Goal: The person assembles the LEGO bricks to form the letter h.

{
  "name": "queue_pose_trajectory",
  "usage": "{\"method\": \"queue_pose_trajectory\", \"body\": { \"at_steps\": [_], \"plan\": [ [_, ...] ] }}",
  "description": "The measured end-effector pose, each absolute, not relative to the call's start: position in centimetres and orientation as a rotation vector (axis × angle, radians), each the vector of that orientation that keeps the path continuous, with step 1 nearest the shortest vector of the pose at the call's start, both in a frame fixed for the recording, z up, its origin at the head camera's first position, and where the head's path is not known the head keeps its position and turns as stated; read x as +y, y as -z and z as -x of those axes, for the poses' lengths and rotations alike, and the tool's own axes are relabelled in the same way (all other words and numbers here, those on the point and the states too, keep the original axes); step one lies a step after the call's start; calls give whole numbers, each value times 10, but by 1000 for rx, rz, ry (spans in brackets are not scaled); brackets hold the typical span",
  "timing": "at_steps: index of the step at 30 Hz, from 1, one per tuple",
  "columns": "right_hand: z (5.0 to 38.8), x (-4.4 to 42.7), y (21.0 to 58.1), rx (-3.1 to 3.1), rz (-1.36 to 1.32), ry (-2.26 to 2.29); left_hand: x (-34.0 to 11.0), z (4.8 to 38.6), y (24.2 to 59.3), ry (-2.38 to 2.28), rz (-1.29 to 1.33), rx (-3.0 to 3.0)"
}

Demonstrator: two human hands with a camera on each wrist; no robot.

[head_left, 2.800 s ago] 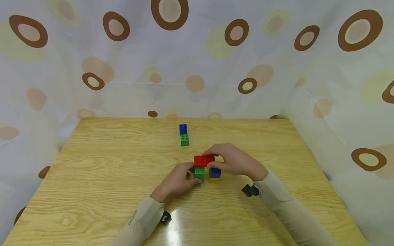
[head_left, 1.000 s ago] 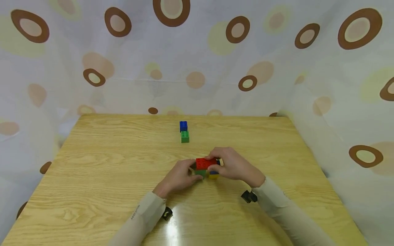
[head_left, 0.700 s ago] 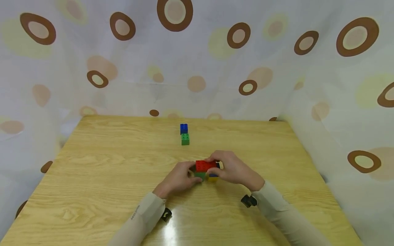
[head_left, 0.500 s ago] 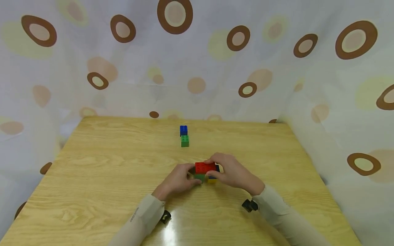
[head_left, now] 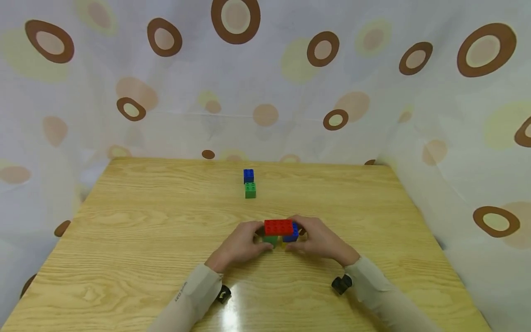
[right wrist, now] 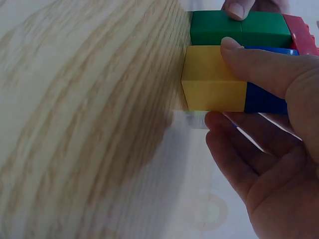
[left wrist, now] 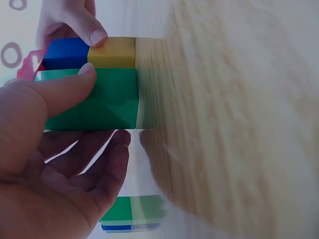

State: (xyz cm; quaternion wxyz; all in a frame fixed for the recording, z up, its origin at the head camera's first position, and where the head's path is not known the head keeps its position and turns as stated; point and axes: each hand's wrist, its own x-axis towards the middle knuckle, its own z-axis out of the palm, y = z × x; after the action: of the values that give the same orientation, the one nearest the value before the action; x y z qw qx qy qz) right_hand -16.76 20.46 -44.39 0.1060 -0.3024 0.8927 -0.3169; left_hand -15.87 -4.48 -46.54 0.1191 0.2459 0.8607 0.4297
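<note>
A red toy brick [head_left: 278,227] bridges the tops of two side-by-side stacks, leaving some studs of the right stack's blue brick [head_left: 291,233] bare. Green bricks [right wrist: 241,28] form the left stack; a yellow brick [right wrist: 214,77] lies under the blue one. My left hand [head_left: 240,244] holds the green stack, thumb on its near face and fingers on the far side. Around the blue-and-yellow stack, my right hand [head_left: 321,239] has its thumb against the yellow brick and fingers behind. In the head view the red brick hides part of the green stack's top.
Further back on the wooden table [head_left: 166,203] stand a loose green brick [head_left: 250,190] and a blue brick [head_left: 248,175], one behind the other. A patterned cloth [head_left: 265,83] hangs behind the table's far edge and along its sides.
The right hand has let go of the red brick and moved down onto the blue-and-yellow stack. Earlier the red brick came down onto the stacks. The left hand keeps its hold on the green bricks.
</note>
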Motion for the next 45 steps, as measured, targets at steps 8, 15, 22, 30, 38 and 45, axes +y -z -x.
{"method": "queue_pose_trajectory", "body": {
  "at_steps": [8,15,22,30,38,45],
  "plan": [
    [173,212,450,2608,894,1003,-46,162,463,-1242,-752,2492],
    [173,223,450,2658,824,1011,-58,180,446,-1088,-677,2552],
    [170,238,455,2714,744,1003,-67,218,435,-921,-532,2756],
    [176,238,456,2702,752,1009,-72,250,439,-880,-482,2835],
    [176,239,455,2699,748,1010,-65,262,452,-870,-453,2837],
    [179,240,452,2702,722,1001,-62,262,453,-913,-448,2808]
  ]
}}
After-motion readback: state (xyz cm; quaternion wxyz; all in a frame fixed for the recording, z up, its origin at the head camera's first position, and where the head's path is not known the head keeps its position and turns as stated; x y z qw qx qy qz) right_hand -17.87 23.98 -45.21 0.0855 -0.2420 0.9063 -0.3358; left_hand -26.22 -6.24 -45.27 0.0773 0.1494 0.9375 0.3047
